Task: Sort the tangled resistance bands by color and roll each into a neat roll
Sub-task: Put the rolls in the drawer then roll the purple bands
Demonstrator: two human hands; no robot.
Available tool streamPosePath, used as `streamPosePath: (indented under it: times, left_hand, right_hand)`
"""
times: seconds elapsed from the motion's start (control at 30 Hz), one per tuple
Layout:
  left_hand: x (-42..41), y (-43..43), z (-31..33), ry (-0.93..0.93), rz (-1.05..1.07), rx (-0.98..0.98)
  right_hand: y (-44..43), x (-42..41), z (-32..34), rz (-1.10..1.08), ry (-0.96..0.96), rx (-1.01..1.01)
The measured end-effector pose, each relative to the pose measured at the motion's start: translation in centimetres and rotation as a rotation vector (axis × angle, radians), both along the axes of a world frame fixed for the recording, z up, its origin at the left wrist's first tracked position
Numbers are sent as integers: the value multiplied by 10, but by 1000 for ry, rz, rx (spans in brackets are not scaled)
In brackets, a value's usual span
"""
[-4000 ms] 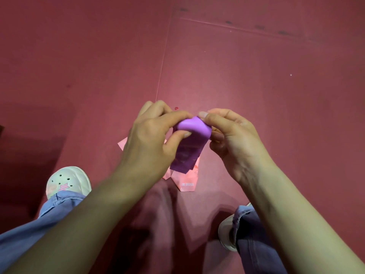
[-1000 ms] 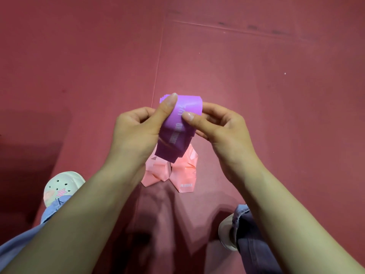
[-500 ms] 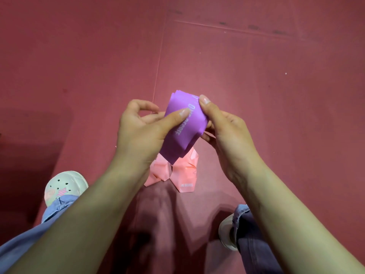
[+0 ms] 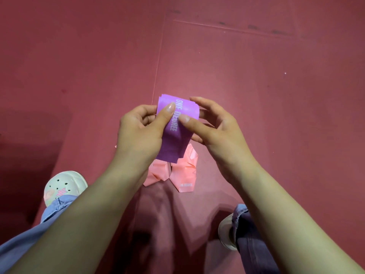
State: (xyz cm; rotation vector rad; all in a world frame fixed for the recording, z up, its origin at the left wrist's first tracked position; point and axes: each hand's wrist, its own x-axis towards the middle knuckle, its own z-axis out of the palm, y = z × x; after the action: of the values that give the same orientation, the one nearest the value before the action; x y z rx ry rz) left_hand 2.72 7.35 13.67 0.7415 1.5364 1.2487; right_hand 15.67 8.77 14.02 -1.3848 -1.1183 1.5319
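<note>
We see a thin purple rubbery band (image 4: 173, 143), smooth and matt; the creased pink rubbery band (image 4: 183, 173) shines faintly on the matt maroon floor (image 4: 256, 95).

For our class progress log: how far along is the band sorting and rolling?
Done: colours look separated; the pink band lies crumpled on the floor. In hand: left hand and right hand pinch the purple band, folded flat, not yet a roll. Remaining: rolling both bands.

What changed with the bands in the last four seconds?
The purple elastic resistance band, earlier a curled bundle, now sits higher and flatter, white print showing. The left hand and right hand still pinch it. The crumpled pink band stays on the floor.
</note>
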Motion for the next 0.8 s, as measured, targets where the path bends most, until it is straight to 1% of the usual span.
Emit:
streamPosePath:
  times: [0.2, 0.33, 0.4, 0.6, 0.7, 0.8]
  left_hand:
    - [1, -2, 0, -26, -23, 20]
    - [1, -3, 2, -75, -60, 18]
    - [0, -3, 3, -59, -89, 30]
    - [-2, -3, 7, 20, -181, 82]
    - [-3, -3, 8, 4, -214, 106]
    - [-5, -2, 7, 17, -170, 132]
  right_hand:
    - [1, 3, 0, -31, 27, 66]
    - [2, 3, -1, -55, 55, 100]
    - [2, 4, -1, -65, 75, 107]
    - [0, 3, 1, -92, 47, 39]
    - [0, 2, 2, -88, 28, 3]
    - [0, 0, 1, -51, 36, -22]
